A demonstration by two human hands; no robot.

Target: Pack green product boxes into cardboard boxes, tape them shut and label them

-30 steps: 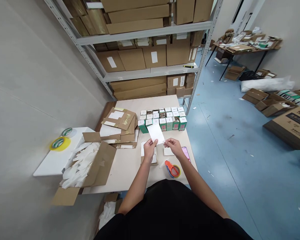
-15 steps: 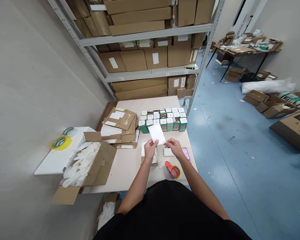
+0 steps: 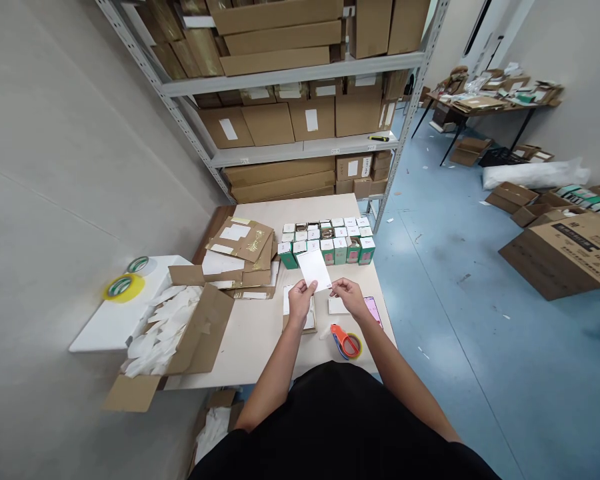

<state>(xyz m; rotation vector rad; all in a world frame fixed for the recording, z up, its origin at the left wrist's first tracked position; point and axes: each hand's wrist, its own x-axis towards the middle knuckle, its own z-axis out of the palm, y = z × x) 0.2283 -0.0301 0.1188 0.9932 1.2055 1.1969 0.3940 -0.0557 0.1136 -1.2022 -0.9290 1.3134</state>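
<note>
A white sheet of paper [image 3: 314, 268], maybe a label, is held up over the table. My left hand [image 3: 301, 300] pinches its lower left corner. At the lower right corner, the fingers of my right hand [image 3: 347, 293] are closed on the sheet's edge. Behind the sheet stand rows of small green-and-white boxes [image 3: 340, 251], a few with open tops. Below my left hand lies a small flat cardboard piece with white paper [image 3: 310, 321], partly hidden. A white stack or pad [image 3: 337, 306] sits under my right hand, beside a phone with a pink screen [image 3: 373, 309].
An orange tape dispenser [image 3: 347, 342] lies near the table's front edge. Flattened cartons [image 3: 245, 250] are piled on the left, next to an open carton [image 3: 200, 333] of white paper strips. Shelving [image 3: 300, 150] with cartons rises behind; a large carton [image 3: 565, 253] is at the right.
The large carton on the right has shifted left, further into view. Both my hands and the white sheet stay nearly where they were; the view has tilted slightly.
</note>
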